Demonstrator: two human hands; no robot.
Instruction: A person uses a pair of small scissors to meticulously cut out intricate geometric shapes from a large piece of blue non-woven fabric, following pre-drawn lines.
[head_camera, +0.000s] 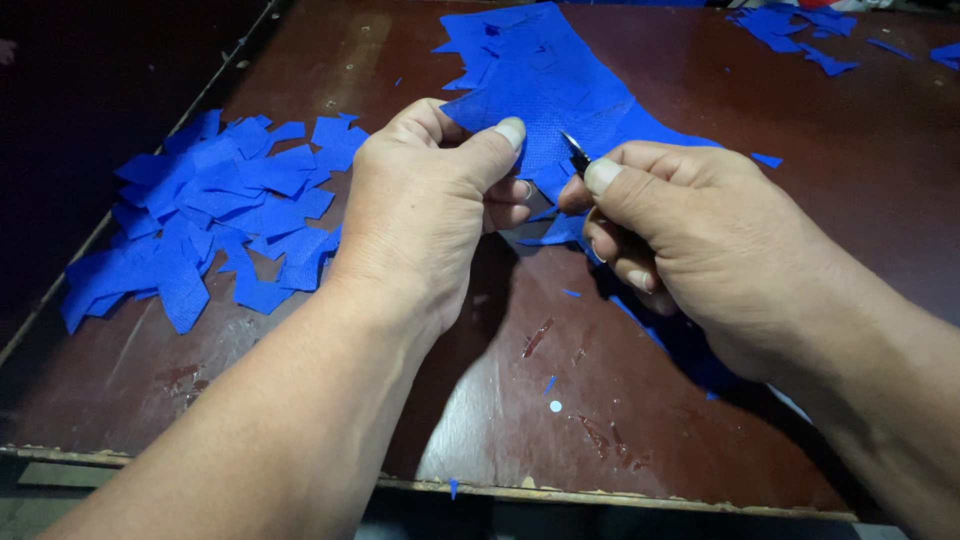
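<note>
Blue fabric strip (545, 80) runs away up the table — left hand (425, 205) pinches it, right hand (690, 240) grips scissors (577, 152).

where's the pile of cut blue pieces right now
In the head view the pile of cut blue pieces lies on the dark table, left of the left hand.

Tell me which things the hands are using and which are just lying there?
In use:
left hand
right hand
blue fabric sheet
small scissors

Lying about:
pile of cut blue pieces on the left
blue scraps at the far right
brown table
</note>
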